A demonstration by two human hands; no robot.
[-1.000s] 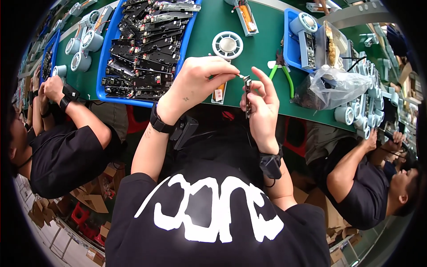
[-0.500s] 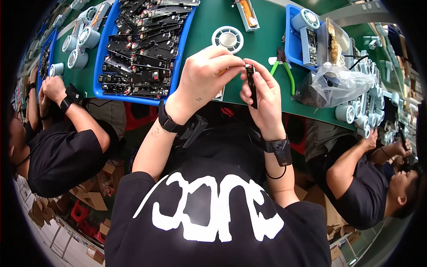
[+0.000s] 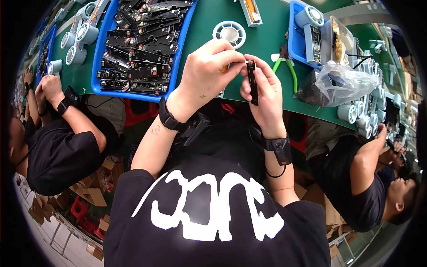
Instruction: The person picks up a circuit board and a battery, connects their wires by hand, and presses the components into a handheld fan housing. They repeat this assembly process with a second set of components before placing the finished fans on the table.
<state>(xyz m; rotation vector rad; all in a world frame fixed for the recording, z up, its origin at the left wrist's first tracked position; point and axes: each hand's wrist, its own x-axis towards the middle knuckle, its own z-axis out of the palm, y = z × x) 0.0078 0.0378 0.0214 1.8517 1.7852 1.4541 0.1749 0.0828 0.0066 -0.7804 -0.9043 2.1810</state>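
My right hand grips a narrow black circuit board, held upright between thumb and fingers above the table's near edge. At the board's top end, the fingertips of my left hand are closed in a pinch. A bit of orange shows between the left fingers, but most of it is hidden and its kind cannot be made out. Just beyond my hands, a pale blue round fan-like part with a spoked rim lies on the green table.
To the left stands a blue tray heaped with black circuit boards. Green-handled cutters, a clear plastic bag and a smaller blue bin are at right. An open pale casing lies at the back. Co-workers sit on both sides.
Both hands keep nearly the same hold at the board's top end. The view has shifted slightly. At right, the co-worker's arm has moved a little.
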